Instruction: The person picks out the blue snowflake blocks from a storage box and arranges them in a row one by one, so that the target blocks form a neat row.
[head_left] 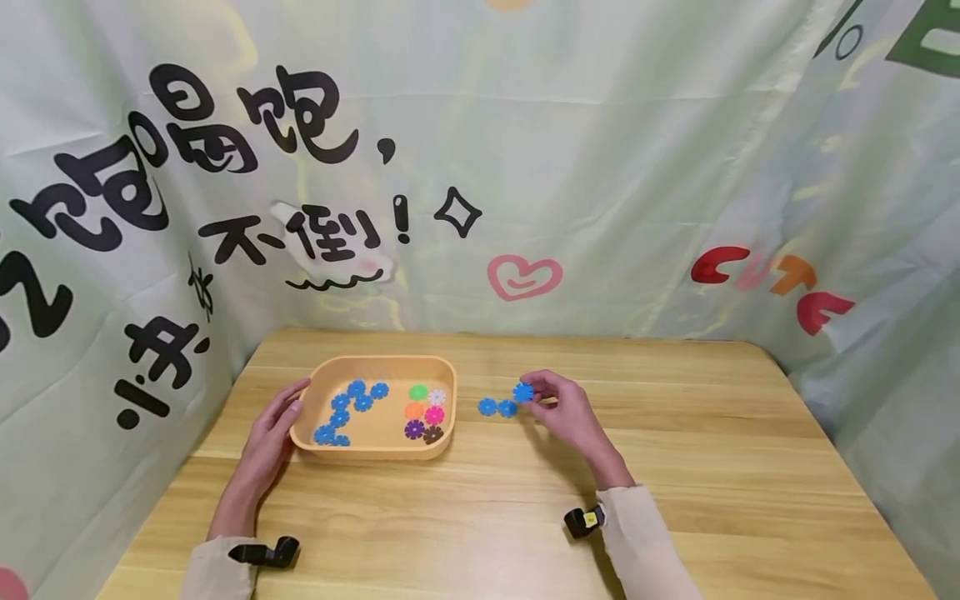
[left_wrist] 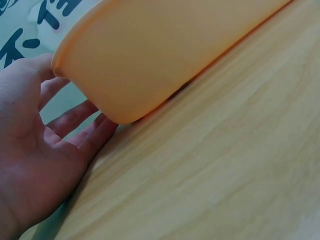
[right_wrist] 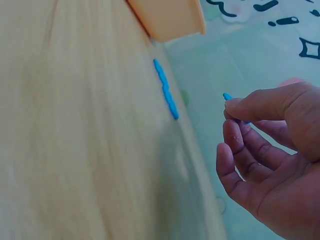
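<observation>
An orange tray (head_left: pixel 375 454) stands on the table, with my left hand (head_left: pixel 266 437) holding its left end. In the left wrist view, the thumb is at the tray's rim and the other fingers reach along the wall toward its base. My right hand (head_left: pixel 566 412) pinches a blue snowflake disc (head_left: pixel 522 392) between thumb and fingertips, raised above the table. In the right wrist view, only slivers of this disc (right_wrist: pixel 227 96) show past the fingers. Two blue snowflake discs (right_wrist: pixel 166 90) lie side by side on the table, between tray and right hand.
Several blue snowflake discs (head_left: pixel 340 417) lie in the tray's left half. At its right end are green (head_left: pixel 417 392), white, orange, pink (head_left: pixel 434 415), purple and brown discs. A printed curtain (head_left: pixel 600 208) hangs behind the wooden table (head_left: pixel 480 533).
</observation>
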